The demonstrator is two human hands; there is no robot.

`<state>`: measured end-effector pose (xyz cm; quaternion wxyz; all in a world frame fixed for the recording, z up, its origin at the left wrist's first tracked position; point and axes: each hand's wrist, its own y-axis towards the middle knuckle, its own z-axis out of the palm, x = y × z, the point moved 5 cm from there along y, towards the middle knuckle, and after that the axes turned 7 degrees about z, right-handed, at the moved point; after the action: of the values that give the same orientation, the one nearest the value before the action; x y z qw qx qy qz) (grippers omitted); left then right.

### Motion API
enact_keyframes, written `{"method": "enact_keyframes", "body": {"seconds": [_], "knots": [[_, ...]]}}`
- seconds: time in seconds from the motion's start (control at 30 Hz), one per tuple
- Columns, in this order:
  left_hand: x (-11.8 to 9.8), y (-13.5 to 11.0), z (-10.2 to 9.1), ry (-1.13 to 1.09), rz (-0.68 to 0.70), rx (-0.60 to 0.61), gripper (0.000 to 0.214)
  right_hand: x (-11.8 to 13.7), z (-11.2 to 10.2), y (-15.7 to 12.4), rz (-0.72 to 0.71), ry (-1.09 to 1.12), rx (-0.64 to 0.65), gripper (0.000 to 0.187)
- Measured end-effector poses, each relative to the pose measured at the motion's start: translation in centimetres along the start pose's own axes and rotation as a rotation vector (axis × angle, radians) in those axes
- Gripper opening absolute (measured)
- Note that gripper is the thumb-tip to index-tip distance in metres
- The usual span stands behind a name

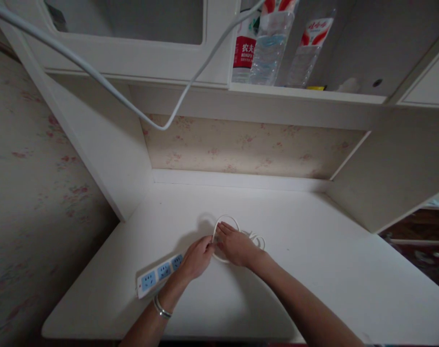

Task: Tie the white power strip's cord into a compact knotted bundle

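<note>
Here both hands meet over a coil of white cord [226, 226] lying on the white desk [313, 270]. The left hand [198, 258] lies over the inner end of a white power strip with blue sockets [157, 274], which runs out towards eight o'clock from the coil; its fingers are drawn together and seem to pinch the cord at the loop's near-left edge, though the grip itself is hidden. A bangle [161, 307] sits on that wrist. The right hand [237, 246] lies flat over the coil, fingers together and pointing to ten o'clock, apparently pressing the loops down so they stay gathered; a smaller loop [257, 238] peeks out at its three o'clock side.

At twelve o'clock, well above the desk, an open shelf compartment [306, 92] holds three clear plastic water bottles: one with a red label [243, 53], a taller one [270, 48] just beside it, and a third [308, 48] leaning to the right. Something small and yellow [315, 87] lies on the shelf at its foot. Another white cable [132, 101] sags across the upper left, well apart from the hands.
</note>
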<state>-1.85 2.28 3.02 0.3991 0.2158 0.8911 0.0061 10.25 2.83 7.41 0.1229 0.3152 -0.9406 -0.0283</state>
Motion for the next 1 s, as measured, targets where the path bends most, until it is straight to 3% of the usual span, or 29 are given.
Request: {"method": "enact_keyframes", "body": {"seconds": [0.1, 0.37, 0.6, 0.77, 0.9, 1.0], "knots": [[-0.4, -0.4, -0.5, -0.045, 0.019, -0.005, 0.024, 0.0, -0.2, 1.0, -0.113, 0.097, 0.04, 0.033], [0.4, -1.9, -1.2, -0.214, 0.013, -0.029, 0.033, 0.4, -1.2, 2.0, -0.129, 0.281, 0.154, 0.021], [-0.9, -1.9, -2.1, 0.091, 0.116, 0.014, 0.034, -0.2, -4.9, 1.5, 0.061, 0.387, 0.189, 0.025], [1.0, -1.4, -2.7, 0.239, 0.141, 0.017, 0.034, -6.2, -8.4, -0.7, 0.415, 0.497, 0.264, 0.032], [2.7, -0.2, -4.1, 0.303, 0.127, -0.029, 0.032, -12.7, -10.4, -4.6, 0.575, 0.503, 0.159, 0.036], [3.0, 0.9, -4.4, 0.36, 0.134, -0.02, 0.03, -15.9, -10.7, -7.5, 0.655, 0.505, 0.093, 0.037]]}}
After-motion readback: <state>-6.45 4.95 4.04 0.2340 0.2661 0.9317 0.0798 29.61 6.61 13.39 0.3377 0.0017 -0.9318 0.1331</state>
